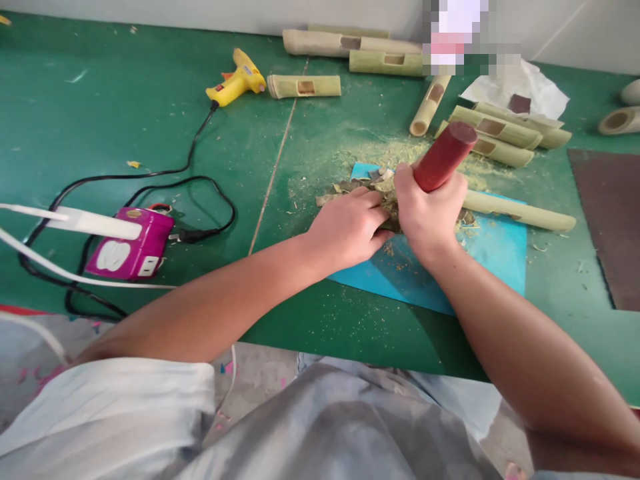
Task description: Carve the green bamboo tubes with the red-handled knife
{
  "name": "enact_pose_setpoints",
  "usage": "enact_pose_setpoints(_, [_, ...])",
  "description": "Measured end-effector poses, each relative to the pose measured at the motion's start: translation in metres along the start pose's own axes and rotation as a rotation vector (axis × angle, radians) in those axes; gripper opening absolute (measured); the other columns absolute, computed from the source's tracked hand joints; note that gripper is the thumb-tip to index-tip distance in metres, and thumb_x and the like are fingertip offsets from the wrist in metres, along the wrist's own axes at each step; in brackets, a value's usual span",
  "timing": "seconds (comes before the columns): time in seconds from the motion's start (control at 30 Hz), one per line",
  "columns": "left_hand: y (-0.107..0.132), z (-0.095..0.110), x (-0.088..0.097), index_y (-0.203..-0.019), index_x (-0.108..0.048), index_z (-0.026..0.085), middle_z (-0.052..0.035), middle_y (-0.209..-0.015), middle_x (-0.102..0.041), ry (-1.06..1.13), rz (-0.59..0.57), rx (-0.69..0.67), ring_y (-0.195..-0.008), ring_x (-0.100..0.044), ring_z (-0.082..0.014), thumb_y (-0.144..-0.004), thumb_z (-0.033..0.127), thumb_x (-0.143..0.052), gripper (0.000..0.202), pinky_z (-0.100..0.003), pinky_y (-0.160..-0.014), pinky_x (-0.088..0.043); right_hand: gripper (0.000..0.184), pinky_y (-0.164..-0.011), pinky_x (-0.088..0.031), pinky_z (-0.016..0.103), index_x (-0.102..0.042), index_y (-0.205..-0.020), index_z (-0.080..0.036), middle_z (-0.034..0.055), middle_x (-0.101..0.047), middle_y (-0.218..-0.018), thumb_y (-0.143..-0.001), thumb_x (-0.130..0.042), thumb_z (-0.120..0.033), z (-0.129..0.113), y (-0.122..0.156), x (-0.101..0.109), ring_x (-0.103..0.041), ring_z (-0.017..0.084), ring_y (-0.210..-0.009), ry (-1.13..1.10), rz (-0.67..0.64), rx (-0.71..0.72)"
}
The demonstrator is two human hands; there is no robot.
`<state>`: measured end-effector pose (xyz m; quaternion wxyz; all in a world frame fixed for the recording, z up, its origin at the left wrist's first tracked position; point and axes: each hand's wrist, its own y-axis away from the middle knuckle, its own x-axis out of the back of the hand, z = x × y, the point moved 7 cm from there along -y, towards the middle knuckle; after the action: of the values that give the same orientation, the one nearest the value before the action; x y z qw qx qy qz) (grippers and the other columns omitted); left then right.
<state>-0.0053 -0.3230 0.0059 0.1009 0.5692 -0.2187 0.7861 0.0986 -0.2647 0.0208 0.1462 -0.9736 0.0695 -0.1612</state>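
Observation:
My right hand [431, 217] is closed round a thick, round, dark red handle [445, 157], which tilts up and to the right. The tool's lower end is hidden below my fist. Beside it, my left hand [350, 223] curls over a heap of brown, dry plant scraps [345, 190], its fingertips partly hidden. Under both hands lies a blue sheet [415, 283], strewn with crumbs. A pale bamboo tube [525, 213] lies across the sheet, reaching out to the right from behind my right wrist.
Several bamboo pieces with cut windows [305, 87] lie toward the wall. A yellow glue gun [237, 80] is at the back left, its black cord trailing to a purple power block [133, 243]. White crumpled paper [537, 87] and a dark brown sheet [607, 227] are at the right.

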Motion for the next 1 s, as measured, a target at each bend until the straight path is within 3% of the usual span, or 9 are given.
enact_pose_setpoints(0.17, [-0.002,-0.003,0.0,-0.102,-0.077,0.014,-0.0111,-0.1,-0.072,-0.013,-0.026,0.021,-0.101,-0.067,-0.0292,-0.094,0.034,-0.062,0.026,-0.039,-0.077,-0.056,0.042,-0.045,-0.023,0.026,-0.025,-0.056,-0.025,-0.0057,-0.024,-0.054,-0.074,-0.062,-0.019,0.004,-0.003,0.002,-0.024,0.007,-0.051,-0.069,0.018,-0.101])
enact_pose_setpoints(0.37, [-0.001,-0.003,0.003,-0.102,-0.076,0.013,-0.0108,-0.093,-0.069,-0.037,-0.006,0.021,-0.096,-0.066,-0.0282,-0.093,0.035,-0.063,0.027,-0.038,-0.075,-0.054,0.033,-0.047,-0.03,0.028,-0.035,-0.057,-0.026,-0.0043,-0.033,-0.054,-0.081,-0.058,-0.026,0.016,-0.009,0.006,-0.033,0.01,-0.052,-0.152,0.046,-0.162])
enact_pose_setpoints(0.53, [0.001,0.0,0.003,-0.1,-0.076,0.013,-0.0106,-0.091,-0.068,-0.071,0.016,-0.006,-0.093,-0.064,-0.0275,-0.093,0.035,-0.063,0.027,-0.039,-0.075,-0.052,0.035,-0.052,-0.037,0.03,-0.039,-0.058,-0.026,-0.0028,-0.034,-0.057,-0.085,-0.06,-0.031,0.017,-0.009,0.002,-0.04,0.013,-0.057,-0.139,-0.025,-0.132])
enact_pose_setpoints(0.7, [0.002,0.002,0.004,-0.101,-0.077,0.013,-0.012,-0.093,-0.066,-0.08,0.027,-0.015,-0.096,-0.062,-0.0285,-0.093,0.034,-0.063,0.026,-0.04,-0.078,-0.053,0.033,-0.055,-0.039,0.031,-0.042,-0.057,-0.025,-0.0025,-0.034,-0.058,-0.084,-0.061,-0.028,0.017,-0.006,0.005,-0.043,0.014,-0.059,-0.131,0.002,-0.13])
enact_pose_setpoints(1.0, [0.001,0.001,0.001,-0.11,-0.072,0.012,-0.0119,-0.102,-0.067,-0.082,0.026,-0.016,-0.098,-0.064,-0.0289,-0.087,0.032,-0.073,0.031,-0.04,-0.079,-0.054,0.034,-0.053,-0.037,0.029,-0.041,-0.058,-0.025,-0.0041,-0.033,-0.057,-0.085,-0.061,-0.027,0.013,-0.007,0.005,-0.038,0.011,-0.056,-0.098,-0.005,-0.09])
